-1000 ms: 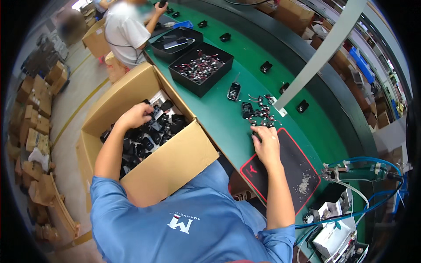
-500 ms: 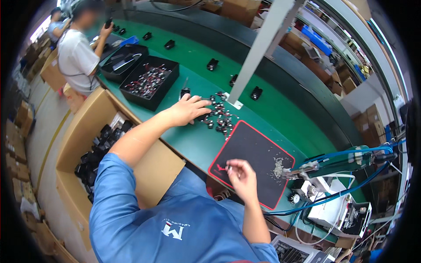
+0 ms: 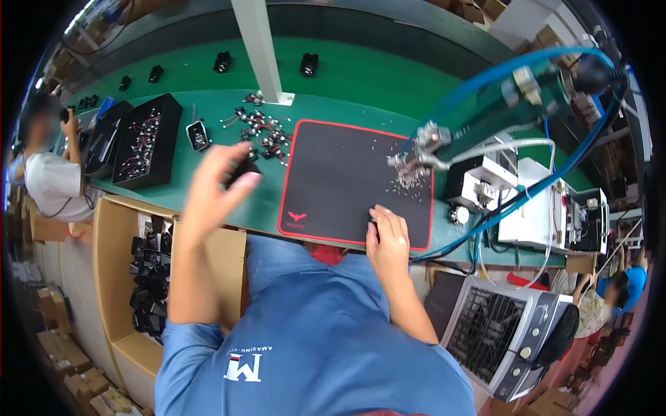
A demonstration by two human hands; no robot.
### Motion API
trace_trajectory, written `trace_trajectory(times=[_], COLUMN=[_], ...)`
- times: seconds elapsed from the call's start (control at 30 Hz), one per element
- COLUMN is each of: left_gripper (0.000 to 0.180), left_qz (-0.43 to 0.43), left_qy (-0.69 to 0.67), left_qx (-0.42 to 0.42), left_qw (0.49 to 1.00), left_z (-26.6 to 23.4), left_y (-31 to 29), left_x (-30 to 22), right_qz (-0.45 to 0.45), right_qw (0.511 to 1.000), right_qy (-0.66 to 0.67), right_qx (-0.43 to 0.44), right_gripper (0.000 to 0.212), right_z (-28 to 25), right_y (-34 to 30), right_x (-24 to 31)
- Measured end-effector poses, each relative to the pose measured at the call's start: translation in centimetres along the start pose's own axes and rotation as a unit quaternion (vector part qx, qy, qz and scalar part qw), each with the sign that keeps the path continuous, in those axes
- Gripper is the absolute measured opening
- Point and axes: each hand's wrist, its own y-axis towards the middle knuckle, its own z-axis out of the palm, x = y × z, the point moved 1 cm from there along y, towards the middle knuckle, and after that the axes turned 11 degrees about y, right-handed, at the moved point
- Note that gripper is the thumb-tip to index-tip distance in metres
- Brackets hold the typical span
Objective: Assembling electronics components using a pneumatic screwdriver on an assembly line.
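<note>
Overhead view of a person in a blue shirt (image 3: 312, 347) working at a green workbench (image 3: 361, 83). The left hand (image 3: 218, 191) is being held raised above the near edge of the bench, fingers curled and closed on a small black part (image 3: 244, 168), which is showing between the thumb and fingertips. The hand is blurred, so the finer shape of the part cannot be told.

The right hand (image 3: 388, 239) is resting on the near edge of a black mat with a red border (image 3: 340, 173). Its fingers are bent and appear to be pinching a small dark piece (image 3: 372, 220) at the fingertips; how firmly it is closed cannot be told.

A scatter of small black and red parts (image 3: 263, 132) is lying on the bench just beyond the left hand, beside the mat's left edge. Tiny metal screws (image 3: 406, 180) are lying on the mat's far right corner, under a screwdriver (image 3: 423, 149) hanging on blue hoses (image 3: 527, 187).

Two black trays (image 3: 146, 142) are sitting at the far left of the bench. An open cardboard box (image 3: 114, 277) holding black parts is standing below the bench, to the person's left. A white post (image 3: 260, 48) is rising from the bench behind the loose parts. Another person in a white shirt (image 3: 52, 187) is working at the far left.
</note>
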Motion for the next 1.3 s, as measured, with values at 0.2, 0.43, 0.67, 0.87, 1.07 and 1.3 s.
trace_trajectory(times=[0.2,0.43,0.67,0.87,1.07,1.3], left_gripper=[0.038,0.097,0.099,0.081,0.083,0.084], left_qz=[0.100,0.172,0.287,0.249,0.255,0.263], left_qy=[-0.051,0.028,0.004,-0.012,-0.025,-0.021], left_qx=[-0.039,0.040,0.154,0.108,0.061,0.053], left_qw=[0.993,0.984,0.946,0.962,0.965,0.963], left_z=[16.5,16.0,14.6,15.9,16.8,16.8], left_y=[-1.7,-2.3,-0.1,-0.5,-1.3,-1.2], left_x=[-4.3,-4.4,-1.3,-3.3,-3.6,-3.4], right_qz=[0.016,0.013,0.004,0.029,0.157,-0.031], right_qw=[0.999,0.996,0.997,0.996,0.966,0.995], right_qy=[0.034,0.073,0.040,0.070,0.206,0.070], right_qx=[0.013,0.058,0.064,0.038,0.016,0.071], right_gripper=[0.029,0.029,0.029,0.026,0.024,0.025], right_z=[-0.7,-1.8,-1.6,-1.5,-1.3,-0.5], right_y=[0.0,-0.1,0.7,0.9,0.7,2.3], right_x=[-0.9,-1.4,-1.2,-1.5,0.7,2.4])
